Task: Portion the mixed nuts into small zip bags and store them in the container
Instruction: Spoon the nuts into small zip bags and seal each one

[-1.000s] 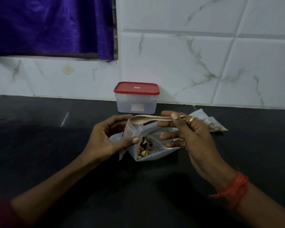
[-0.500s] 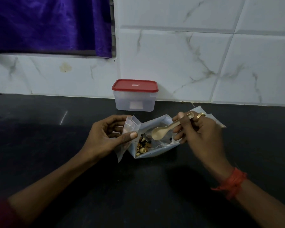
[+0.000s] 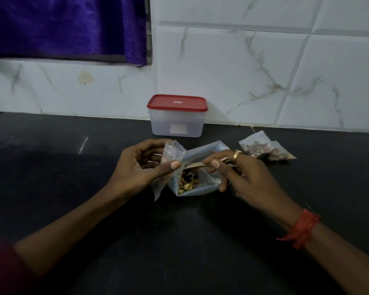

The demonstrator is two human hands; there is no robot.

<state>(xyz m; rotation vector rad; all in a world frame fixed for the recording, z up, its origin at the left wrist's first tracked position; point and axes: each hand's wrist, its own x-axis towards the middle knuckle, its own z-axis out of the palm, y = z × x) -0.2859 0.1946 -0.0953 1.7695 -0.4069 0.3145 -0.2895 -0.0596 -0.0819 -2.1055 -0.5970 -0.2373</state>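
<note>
Step in hand, as judged: scooping nuts into a bag.

- The small bag (image 3: 172,151) is pinched near its top by the left hand (image 3: 141,169), thumb on the near face, and held upright just left of the big bag (image 3: 207,182).
- The spoon (image 3: 197,165) is grasped by the right hand (image 3: 243,179) between thumb and fingers, its tip pointed left over the big bag's mouth.
- Nuts (image 3: 185,184) are seen in the big bag's near-left corner. The big bag rests on the surface (image 3: 51,167).
- Filled bags (image 3: 266,149), seemingly two, lie on the right, apart from the hands.
- The container (image 3: 192,124) stands far centre against the wall with its lid (image 3: 177,102) on. Storing is not yet begun.

To be done well:
- The small bag's mouth should be spread wide and brought right under the spoon tip before tipping.
- The spoon should be kept level.
- Loads should be kept modest so the zip can be closed.
- Spilling onto the dark surface is the likely risk.

Hard to make out:
- The spoon's bowl is hidden behind the left thumb and small bag, so its load cannot be told.
- Whether the small bag's mouth is open cannot be told.
- The container's contents are blurred by its frosted wall.
- The filled bags' zips are too small to judge.
</note>
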